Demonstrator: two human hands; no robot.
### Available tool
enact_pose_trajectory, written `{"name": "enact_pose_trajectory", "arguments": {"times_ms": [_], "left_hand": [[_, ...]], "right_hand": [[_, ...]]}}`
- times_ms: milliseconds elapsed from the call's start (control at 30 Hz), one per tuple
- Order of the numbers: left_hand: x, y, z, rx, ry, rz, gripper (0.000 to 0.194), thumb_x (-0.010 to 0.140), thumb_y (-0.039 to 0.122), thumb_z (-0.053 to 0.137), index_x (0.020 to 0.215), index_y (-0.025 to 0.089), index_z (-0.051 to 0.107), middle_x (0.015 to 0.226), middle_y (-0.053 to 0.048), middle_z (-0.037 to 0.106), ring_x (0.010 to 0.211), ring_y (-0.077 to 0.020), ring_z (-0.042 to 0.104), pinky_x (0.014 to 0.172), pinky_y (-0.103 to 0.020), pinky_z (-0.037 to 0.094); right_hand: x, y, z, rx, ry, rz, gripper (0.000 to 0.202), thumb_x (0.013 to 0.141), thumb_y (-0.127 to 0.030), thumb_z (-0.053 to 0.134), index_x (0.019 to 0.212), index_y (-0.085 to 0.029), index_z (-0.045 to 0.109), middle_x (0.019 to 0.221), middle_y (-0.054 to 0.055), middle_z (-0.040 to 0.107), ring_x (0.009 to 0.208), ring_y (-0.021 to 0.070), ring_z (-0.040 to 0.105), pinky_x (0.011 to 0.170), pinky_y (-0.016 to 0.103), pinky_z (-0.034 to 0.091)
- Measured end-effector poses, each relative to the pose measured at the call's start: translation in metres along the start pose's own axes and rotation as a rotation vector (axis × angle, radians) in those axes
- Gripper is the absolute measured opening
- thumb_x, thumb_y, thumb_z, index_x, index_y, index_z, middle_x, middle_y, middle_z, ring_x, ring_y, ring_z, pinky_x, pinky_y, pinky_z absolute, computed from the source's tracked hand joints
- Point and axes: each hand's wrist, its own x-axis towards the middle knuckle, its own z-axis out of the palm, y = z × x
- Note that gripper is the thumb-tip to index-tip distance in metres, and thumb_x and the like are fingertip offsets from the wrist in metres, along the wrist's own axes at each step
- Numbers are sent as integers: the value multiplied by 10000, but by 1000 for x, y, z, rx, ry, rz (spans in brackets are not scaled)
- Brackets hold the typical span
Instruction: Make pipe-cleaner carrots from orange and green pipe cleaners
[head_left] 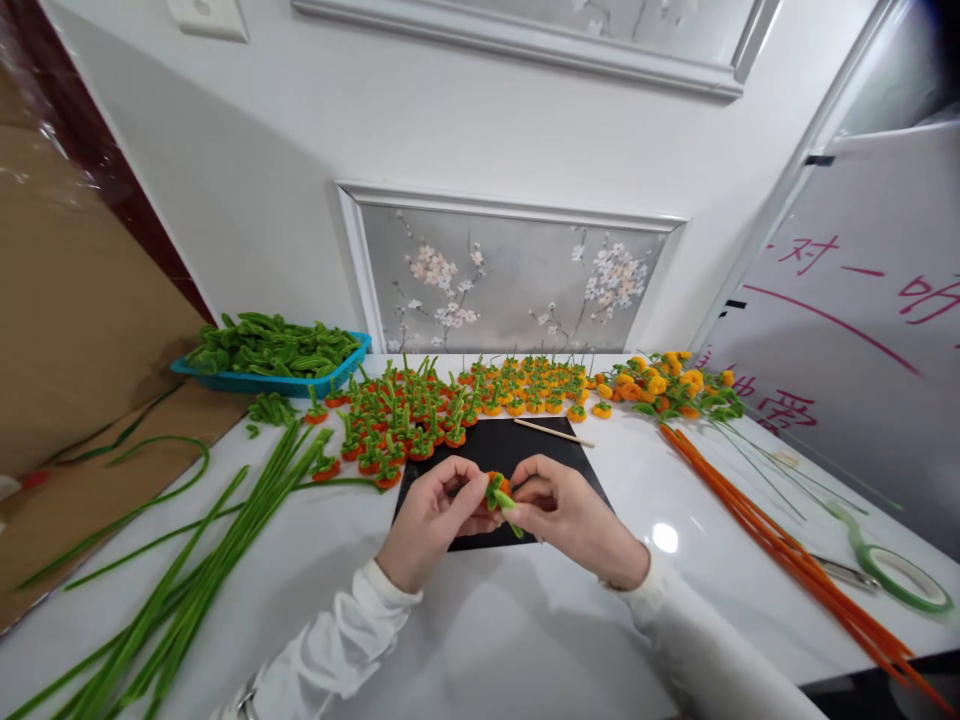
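A small orange flower piece with a green fuzzy stem (498, 492) is held between both hands above the black mat (480, 447). My left hand (442, 515) pinches it from the left, thumb and fingers closed. From the right, my right hand (564, 512) grips the green stem between thumb and fingers. Just beyond the hands stand several orange-red pieces with upright green stems (397, 410), and yellow-orange ones (536, 385) farther right. A thin wooden stick (555, 432) lies across the mat's back right edge.
A blue tray (330, 382) of green fuzzy pieces stands back left. Green stems (217, 560) lie left. Right are orange stems (780, 545), green tape (904, 578), scissors (844, 571) and a yellow-orange flower bunch (667, 385).
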Motion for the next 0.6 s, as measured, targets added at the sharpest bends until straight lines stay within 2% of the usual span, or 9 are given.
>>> {"name": "enact_pose_trajectory", "arguments": {"times_ms": [133, 267, 433, 600], "left_hand": [[3, -5, 0, 114, 34, 18, 286, 724, 344, 670, 756, 165, 449, 700, 41, 553, 565, -96, 598, 575, -253, 547], [5, -6, -2, 232, 18, 85, 212, 763, 298, 620, 871, 175, 483, 794, 20, 555, 581, -95, 594, 563, -236, 520], [5, -7, -6, 398, -43, 208, 128, 814, 250, 539, 892, 153, 569, 820, -13, 563, 627, -90, 546, 576, -207, 471], [6, -12, -8, 403, -82, 216, 121, 815, 245, 543, 869, 144, 581, 790, -22, 581, 663, -108, 546, 603, -217, 467]], "right_hand": [[2, 9, 3, -38, -14, -28, 246, 738, -263, 637, 899, -184, 468, 624, -49, 566, 520, 66, 461, 478, 174, 351], [3, 11, 3, -31, 3, -39, 203, 749, -200, 593, 910, -197, 469, 653, -52, 571, 505, 59, 466, 465, 169, 364], [2, 4, 1, 141, -47, 24, 218, 758, -242, 593, 928, -206, 461, 659, -50, 583, 476, 80, 533, 450, 201, 455], [-1, -9, 3, 360, -18, 85, 283, 727, -354, 661, 884, -179, 505, 754, -15, 588, 646, 130, 652, 597, 260, 540]]}}
